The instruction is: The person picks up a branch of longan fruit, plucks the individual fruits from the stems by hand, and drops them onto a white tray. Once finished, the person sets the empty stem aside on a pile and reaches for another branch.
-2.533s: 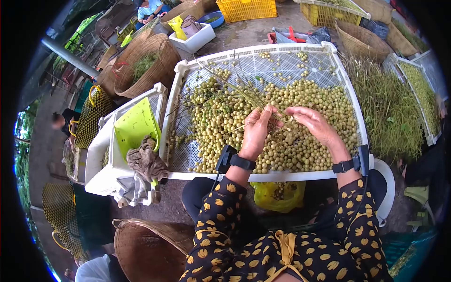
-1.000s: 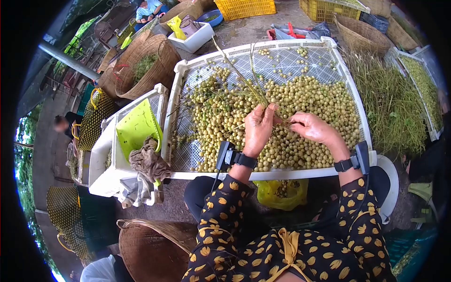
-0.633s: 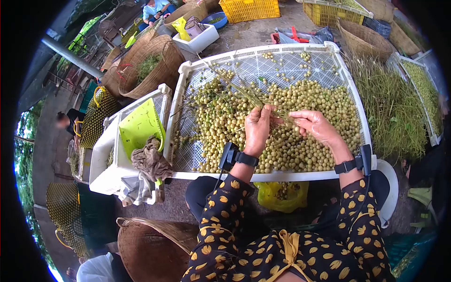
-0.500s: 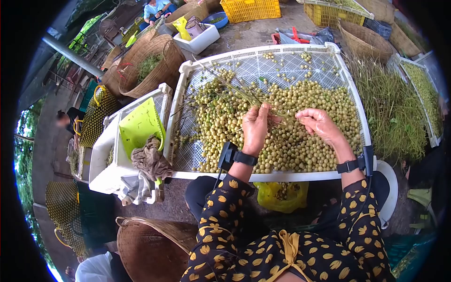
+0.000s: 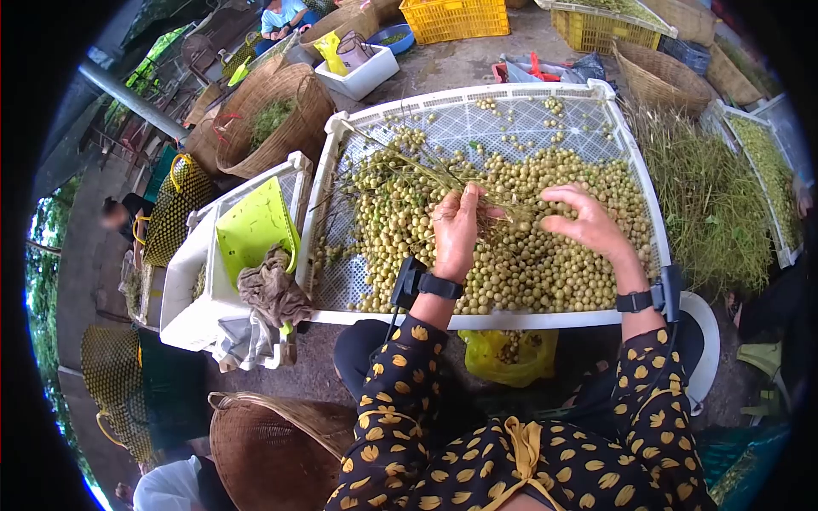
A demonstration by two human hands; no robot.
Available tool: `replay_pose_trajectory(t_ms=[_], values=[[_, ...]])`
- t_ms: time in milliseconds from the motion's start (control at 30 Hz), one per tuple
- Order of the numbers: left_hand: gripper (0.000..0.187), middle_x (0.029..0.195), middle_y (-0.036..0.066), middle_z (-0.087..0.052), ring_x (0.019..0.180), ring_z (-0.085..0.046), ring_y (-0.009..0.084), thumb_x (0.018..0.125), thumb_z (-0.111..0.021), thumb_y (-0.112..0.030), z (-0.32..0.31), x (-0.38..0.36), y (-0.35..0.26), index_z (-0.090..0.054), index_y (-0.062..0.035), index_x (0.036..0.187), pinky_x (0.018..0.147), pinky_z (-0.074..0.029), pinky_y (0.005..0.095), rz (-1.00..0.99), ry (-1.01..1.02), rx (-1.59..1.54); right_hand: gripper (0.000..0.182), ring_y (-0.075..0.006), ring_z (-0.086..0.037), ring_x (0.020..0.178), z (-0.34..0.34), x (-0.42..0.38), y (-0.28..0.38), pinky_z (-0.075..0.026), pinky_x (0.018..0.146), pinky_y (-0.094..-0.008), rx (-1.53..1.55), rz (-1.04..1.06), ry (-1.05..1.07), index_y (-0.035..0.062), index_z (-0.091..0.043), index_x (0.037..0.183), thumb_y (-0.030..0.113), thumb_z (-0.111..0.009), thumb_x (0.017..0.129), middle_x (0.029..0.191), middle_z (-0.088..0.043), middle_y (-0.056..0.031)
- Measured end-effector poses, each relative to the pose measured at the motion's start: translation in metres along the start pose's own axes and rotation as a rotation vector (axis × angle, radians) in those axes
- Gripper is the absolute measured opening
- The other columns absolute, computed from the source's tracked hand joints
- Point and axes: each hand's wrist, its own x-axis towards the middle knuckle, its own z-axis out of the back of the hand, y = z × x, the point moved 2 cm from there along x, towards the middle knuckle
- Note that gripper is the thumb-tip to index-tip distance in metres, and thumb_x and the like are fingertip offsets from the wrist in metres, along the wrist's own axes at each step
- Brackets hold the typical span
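Over the white mesh tray, my left hand is closed around a bunch of thin twigs, whose stems fan out to the upper left and poke out past the thumb. My right hand hovers to its right, thumb and fingers apart, with nothing visible between them. Beneath both hands lies a thick layer of small round yellowish-brown fruits. More twigs with fruits and some green bits lie at the tray's left side.
A lime-green dustpan and a crumpled brown cloth rest left of the tray. Bare stalks are heaped on the right. A yellow bag sits below the front rim. Wicker baskets stand around; a person sits far back.
My right hand has moved slightly right, away from the twigs, and its fingers have spread. My left hand keeps hold of the twigs and has turned a little.
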Motion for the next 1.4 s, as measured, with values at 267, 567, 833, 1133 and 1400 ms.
replay_pose_trajectory(t_ms=[267, 567, 833, 1133, 1400], values=[[0.022, 0.078, 0.004, -0.064, 0.062, -0.06, 0.0084, 0.093, -0.054, -0.018, -0.012, -0.007, 0.018, -0.062, 0.0024, 0.095, 0.054, -0.047, 0.0222, -0.09, 0.053, 0.118, 0.034, -0.01, -0.054, 0.07, -0.054, 0.016, -0.023, -0.046, 0.064, -0.0265, 0.441, -0.077, 0.173, 0.0003, -0.061, 0.105, 0.027, -0.067, 0.084, 0.079, -0.059, -0.0013], [0.021, 0.075, 0.004, -0.064, 0.058, -0.057, 0.0066, 0.093, -0.054, -0.016, -0.012, -0.006, 0.009, -0.063, 0.0023, 0.092, 0.051, -0.044, 0.0215, -0.138, 0.043, 0.247, 0.02, -0.0186, -0.056, 0.069, -0.046, 0.014, -0.018, -0.045, 0.064, -0.0325, 0.129, 0.128, 0.079, -0.0006, -0.06, 0.099, 0.015, -0.059, 0.086, 0.078, -0.058, -0.0077], [0.021, 0.062, 0.002, -0.059, 0.057, -0.06, 0.0079, 0.093, -0.054, -0.017, -0.011, -0.005, 0.009, -0.063, 0.0003, 0.088, 0.049, -0.043, 0.0214, -0.106, 0.015, 0.257, 0.01, -0.0279, -0.051, 0.069, -0.044, 0.012, -0.017, -0.042, 0.062, -0.037, -0.097, 0.287, -0.016, -0.0014, -0.055, 0.091, 0.008, -0.055, 0.086, 0.079, -0.051, -0.0128], [0.021, 0.06, 0.002, -0.058, 0.055, -0.062, 0.01, 0.093, -0.054, -0.018, -0.011, -0.003, 0.017, -0.064, 0.0012, 0.089, 0.047, -0.044, 0.0223, -0.1, 0.008, 0.267, 0.009, -0.0287, -0.053, 0.068, -0.042, 0.012, -0.026, -0.042, 0.06, -0.0373, -0.066, 0.293, 0.001, -0.0015, -0.055, 0.091, 0.007, -0.054, 0.086, 0.08, -0.054, -0.0138], [0.021, 0.06, 0.0, -0.055, 0.055, -0.062, 0.0106, 0.093, -0.052, -0.016, -0.01, -0.002, 0.016, -0.063, 0.0015, 0.092, 0.048, -0.045, 0.0212, -0.081, 0.008, 0.208, 0.012, -0.0306, -0.054, 0.068, -0.037, 0.008, -0.014, -0.042, 0.06, -0.0375, -0.15, 0.236, 0.016, -0.0006, -0.055, 0.095, 0.008, -0.055, 0.087, 0.08, -0.056, -0.0167]])
